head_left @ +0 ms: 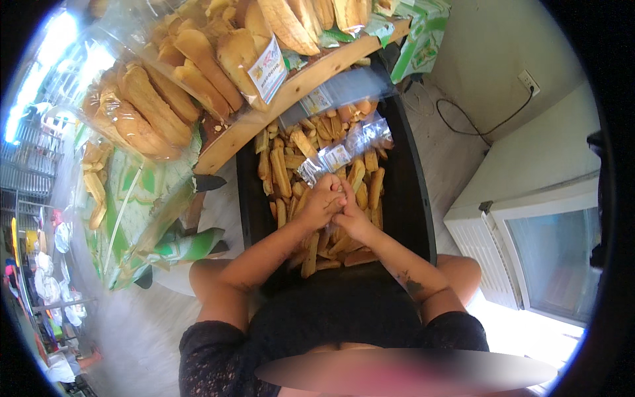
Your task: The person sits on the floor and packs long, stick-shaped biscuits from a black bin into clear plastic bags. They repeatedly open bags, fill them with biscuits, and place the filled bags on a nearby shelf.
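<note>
My left hand and my right hand meet over a long black bin, fingers closed together. Between them they grip the bunched end of a clear plastic bag, which stretches away up and to the right with a printed label near my fingers. What the bag holds, if anything, is hard to make out through the glare. Below lie many golden toasted bread sticks, piled loosely in the black bin. Another flat clear bag rests across the bin's far end.
A wooden-edged table stands at the far left, bearing clear bags packed with bread sticks. Its green and white cover hangs down beside the bin. To the right are a glass-fronted white appliance and a black cord running to a wall outlet.
</note>
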`<state>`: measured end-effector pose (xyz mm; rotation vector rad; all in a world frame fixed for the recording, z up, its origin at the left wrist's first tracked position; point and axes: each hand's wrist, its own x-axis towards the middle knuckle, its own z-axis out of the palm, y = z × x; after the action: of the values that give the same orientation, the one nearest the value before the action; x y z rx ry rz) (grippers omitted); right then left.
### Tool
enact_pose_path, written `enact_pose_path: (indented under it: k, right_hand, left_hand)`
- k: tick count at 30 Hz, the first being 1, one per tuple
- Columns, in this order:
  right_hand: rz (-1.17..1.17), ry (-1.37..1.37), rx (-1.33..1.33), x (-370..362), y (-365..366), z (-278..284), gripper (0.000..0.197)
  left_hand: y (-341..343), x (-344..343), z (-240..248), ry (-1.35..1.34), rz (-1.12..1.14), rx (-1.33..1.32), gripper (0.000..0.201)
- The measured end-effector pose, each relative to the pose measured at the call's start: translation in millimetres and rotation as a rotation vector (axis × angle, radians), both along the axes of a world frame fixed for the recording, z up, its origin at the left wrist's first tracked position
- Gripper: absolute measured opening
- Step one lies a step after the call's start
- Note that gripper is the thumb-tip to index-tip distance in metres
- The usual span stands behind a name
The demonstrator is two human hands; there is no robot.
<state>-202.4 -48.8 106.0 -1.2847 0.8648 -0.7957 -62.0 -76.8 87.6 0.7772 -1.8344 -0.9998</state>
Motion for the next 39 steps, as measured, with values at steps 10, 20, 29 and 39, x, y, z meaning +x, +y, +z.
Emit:
enact_pose_path:
  k: [10, 20, 29, 39]
  right_hand:
    - [-0.150, 0.350, -0.034, -5, -6, -1, 0.079]
    - [-0.050, 0.238, -0.408, 15, 1, -10, 0.082]
    - [0.017, 0.009, 0.086, 10, -8, -25, 0.022]
    - [-0.360, 0.259, 0.081, -24, -32, -27, 0.018]
  left_hand:
    - [0, 7, -15, -0.115, 0.047, -0.032, 0.035]
    - [22, 11, -24, 0.429, 0.187, 0.636, 0.029]
    - [35, 44, -27, 0.107, 0.071, 0.318, 0.029]
    - [32, 55, 12, -0.147, 0.534, 0.184, 0.025]
